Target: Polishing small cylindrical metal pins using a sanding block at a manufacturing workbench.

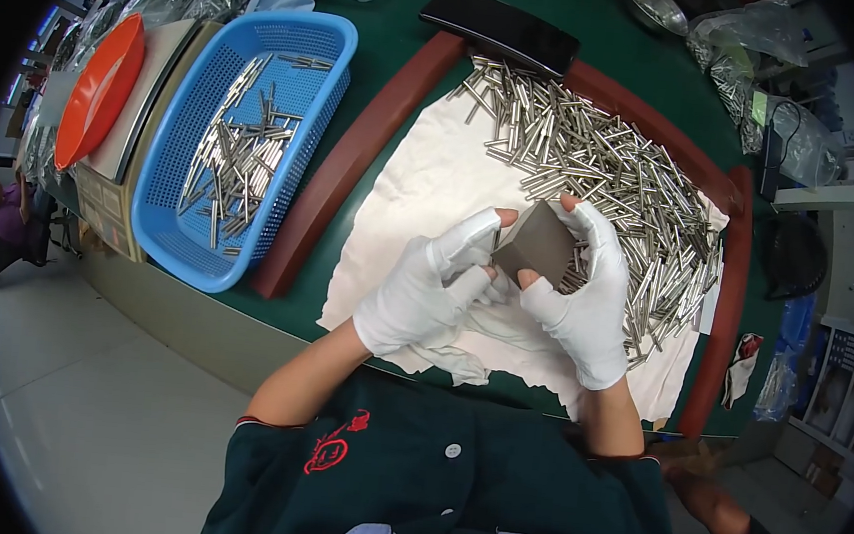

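Clasping a grey block in the right hand, the nearer one, holding it tilted between heaped metal pins and the left hand; curling the latter narrowly at the block's left edge, leaving any grip there, and the long axis, unclear

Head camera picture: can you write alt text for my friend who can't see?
A white-gloved right hand grips a grey block, with the gloved left hand close beside it, over a white cloth. Shiny metal rods are heaped on the cloth; more rods lie in a blue basket to the left.
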Demonstrator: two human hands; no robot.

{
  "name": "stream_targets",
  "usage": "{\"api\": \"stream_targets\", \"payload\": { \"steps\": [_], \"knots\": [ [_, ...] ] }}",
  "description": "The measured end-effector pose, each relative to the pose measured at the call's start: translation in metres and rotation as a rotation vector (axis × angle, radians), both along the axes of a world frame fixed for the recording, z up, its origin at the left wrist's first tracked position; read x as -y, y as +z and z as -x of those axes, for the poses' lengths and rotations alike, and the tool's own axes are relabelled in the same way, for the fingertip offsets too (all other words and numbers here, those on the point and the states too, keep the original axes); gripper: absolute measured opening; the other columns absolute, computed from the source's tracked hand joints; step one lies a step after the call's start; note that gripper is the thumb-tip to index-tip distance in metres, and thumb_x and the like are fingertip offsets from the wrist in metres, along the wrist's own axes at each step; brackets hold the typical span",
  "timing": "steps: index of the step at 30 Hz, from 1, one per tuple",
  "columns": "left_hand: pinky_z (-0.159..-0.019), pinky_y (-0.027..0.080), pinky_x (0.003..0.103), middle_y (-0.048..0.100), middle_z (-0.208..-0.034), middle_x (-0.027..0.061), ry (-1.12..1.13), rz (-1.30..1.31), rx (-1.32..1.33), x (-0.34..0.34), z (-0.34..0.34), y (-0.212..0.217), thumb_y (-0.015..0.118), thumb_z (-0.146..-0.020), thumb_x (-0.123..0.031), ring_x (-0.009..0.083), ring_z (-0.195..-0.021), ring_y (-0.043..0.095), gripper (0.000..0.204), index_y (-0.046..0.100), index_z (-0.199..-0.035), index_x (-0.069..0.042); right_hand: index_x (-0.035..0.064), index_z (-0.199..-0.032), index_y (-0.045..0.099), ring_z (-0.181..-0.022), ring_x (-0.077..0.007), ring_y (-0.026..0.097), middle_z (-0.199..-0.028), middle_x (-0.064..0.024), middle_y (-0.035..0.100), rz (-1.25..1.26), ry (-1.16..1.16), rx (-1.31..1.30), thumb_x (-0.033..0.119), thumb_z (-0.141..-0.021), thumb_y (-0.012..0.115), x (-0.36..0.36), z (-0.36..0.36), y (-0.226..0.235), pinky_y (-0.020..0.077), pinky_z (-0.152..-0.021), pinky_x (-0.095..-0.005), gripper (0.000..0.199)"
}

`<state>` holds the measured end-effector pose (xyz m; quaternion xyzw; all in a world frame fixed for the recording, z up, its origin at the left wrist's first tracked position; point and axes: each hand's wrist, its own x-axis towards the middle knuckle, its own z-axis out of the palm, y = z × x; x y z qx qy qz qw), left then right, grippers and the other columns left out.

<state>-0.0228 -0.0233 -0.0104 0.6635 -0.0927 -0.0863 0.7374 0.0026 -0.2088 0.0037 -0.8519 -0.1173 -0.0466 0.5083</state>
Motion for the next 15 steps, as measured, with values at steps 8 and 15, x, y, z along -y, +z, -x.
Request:
{"api": "stream_targets", "payload": {
  "steps": [8,15],
  "knots": [
    [-0.081,0.048,0.024,0.065,-0.11,0.009,0.017,-0.047,0.027,0.002,0.0,0.0,0.047,-0.083,0.013,0.0108,-0.09,0.062,0.055,0.047,-0.135,-0.007,-0.0025,-0.12,0.053,-0.097,-0.0274,0.06,-0.106,-0.0155,0.058,-0.074,0.061,-0.072,0.016,-0.057,0.077,-0.002,0.002,0.01,0.0472,-0.088,-0.0361,0.07],
    [-0.072,0.05,0.024,0.067,-0.088,0.0117,-0.106,0.128,-0.23,-0.007,-0.002,0.016,0.049,-0.087,0.007,0.014,-0.08,0.065,0.059,0.032,-0.142,-0.004,-0.0022,-0.121,0.052,-0.097,-0.024,0.06,-0.107,-0.0152,0.06,-0.104,-0.13,-0.087,0.016,-0.062,0.075,0.002,-0.003,0.011,0.0474,-0.087,-0.035,0.066]
  ]
}}
